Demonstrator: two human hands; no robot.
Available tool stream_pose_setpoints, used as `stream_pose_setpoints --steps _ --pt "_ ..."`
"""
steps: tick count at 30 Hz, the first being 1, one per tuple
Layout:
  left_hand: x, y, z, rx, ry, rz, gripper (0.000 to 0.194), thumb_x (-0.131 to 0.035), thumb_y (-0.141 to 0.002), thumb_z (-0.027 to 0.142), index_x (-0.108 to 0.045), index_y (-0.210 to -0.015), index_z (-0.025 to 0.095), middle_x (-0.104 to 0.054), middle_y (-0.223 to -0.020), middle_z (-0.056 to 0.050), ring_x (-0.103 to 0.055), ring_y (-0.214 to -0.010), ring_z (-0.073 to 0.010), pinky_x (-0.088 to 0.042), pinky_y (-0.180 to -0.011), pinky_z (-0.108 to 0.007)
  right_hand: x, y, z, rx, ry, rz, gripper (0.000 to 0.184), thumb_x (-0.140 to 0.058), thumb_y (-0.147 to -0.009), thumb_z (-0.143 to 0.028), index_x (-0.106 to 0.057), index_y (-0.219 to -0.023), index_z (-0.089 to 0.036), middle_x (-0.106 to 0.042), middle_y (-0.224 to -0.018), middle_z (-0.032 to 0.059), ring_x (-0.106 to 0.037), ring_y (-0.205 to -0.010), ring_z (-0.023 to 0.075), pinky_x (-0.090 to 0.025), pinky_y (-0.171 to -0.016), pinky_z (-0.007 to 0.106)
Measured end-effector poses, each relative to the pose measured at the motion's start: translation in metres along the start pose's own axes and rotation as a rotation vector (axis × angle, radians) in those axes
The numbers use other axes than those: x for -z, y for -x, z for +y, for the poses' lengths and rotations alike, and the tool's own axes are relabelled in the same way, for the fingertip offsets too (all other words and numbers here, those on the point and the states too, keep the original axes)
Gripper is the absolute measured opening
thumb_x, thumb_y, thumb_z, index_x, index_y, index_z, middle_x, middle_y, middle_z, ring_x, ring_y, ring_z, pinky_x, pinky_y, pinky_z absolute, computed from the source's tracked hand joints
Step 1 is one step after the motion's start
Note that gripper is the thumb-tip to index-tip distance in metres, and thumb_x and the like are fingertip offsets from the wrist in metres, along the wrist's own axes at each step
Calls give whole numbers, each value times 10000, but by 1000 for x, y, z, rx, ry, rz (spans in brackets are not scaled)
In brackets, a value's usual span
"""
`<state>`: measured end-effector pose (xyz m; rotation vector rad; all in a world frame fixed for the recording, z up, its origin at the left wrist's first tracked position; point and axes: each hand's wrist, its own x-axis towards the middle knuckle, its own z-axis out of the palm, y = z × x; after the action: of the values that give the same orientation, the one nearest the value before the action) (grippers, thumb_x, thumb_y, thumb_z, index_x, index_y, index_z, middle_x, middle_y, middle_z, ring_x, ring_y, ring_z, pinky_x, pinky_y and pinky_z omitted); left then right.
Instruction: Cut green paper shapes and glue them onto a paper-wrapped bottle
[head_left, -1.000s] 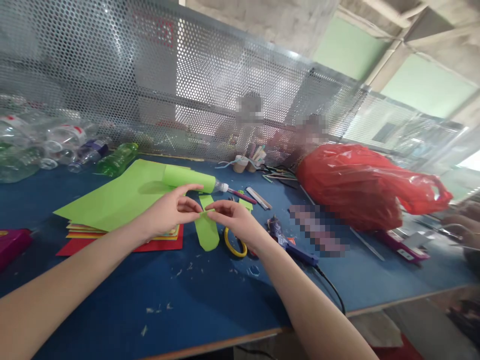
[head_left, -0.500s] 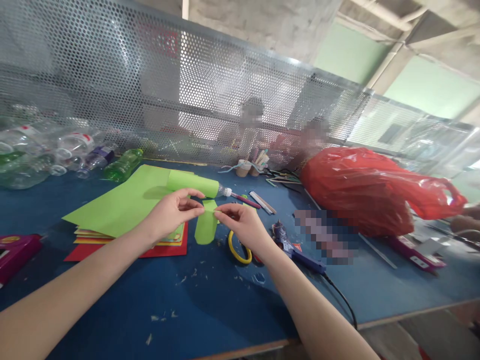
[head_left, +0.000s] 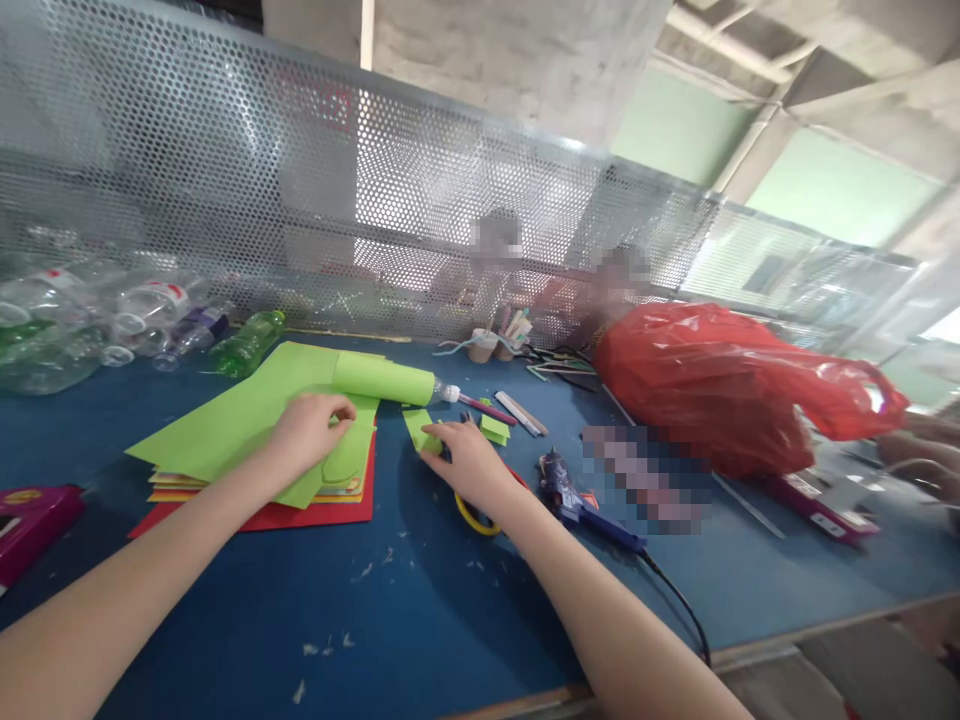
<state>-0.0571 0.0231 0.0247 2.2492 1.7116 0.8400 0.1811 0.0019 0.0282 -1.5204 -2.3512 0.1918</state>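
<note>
My right hand (head_left: 471,462) grips a small light-green paper piece (head_left: 417,428) between thumb and fingers, low over the blue table. Just beneath that hand, the yellow handle of the scissors (head_left: 474,518) is partly hidden. My left hand (head_left: 309,432), fingers loosely curled with a gap before the thumb, hovers over the stack of coloured paper (head_left: 225,430). A rounded green cutout (head_left: 343,466) lies on the stack beside its fingers; I see nothing held there. Behind the hands rests a bottle wrapped in green paper (head_left: 386,380), its cap pointing right.
A blue glue gun (head_left: 592,515) with its cord lies to the right, near a red plastic bag (head_left: 720,380). Plastic bottles (head_left: 150,310) crowd the back left. A pen (head_left: 487,409) and a folded green scrap (head_left: 494,430) lie behind my right hand. A perforated metal screen (head_left: 420,200) borders the back.
My hands were together on one green paper strip and have separated. The left has moved left over the stack; the right stays near the scissors with a smaller green piece.
</note>
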Motion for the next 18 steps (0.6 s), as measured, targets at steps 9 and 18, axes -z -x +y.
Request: stream_pose_setpoints --steps 9,18 --pt "-6 5 16 -147 -103 80 230 -488 -832 268 -689 -882 167 -668 -964 -105 -566 -957 -278 -429 -897 -442 6 6 -19 -20 231 -78 210 -528 -852 -122 -720 -766 -135 -713 -765 125 -644 -782 241 -427 -711 301" --pt "-13 30 56 -435 32 -83 434 -595 -764 154 -578 -1191 227 -582 -1087 -67 -525 -1024 -228 -438 -897 -381 34 41 -41 10 265 9 164 -492 -887 -181 -654 -859 -176 -688 -798 70 -628 -791 207 -411 -689 276"
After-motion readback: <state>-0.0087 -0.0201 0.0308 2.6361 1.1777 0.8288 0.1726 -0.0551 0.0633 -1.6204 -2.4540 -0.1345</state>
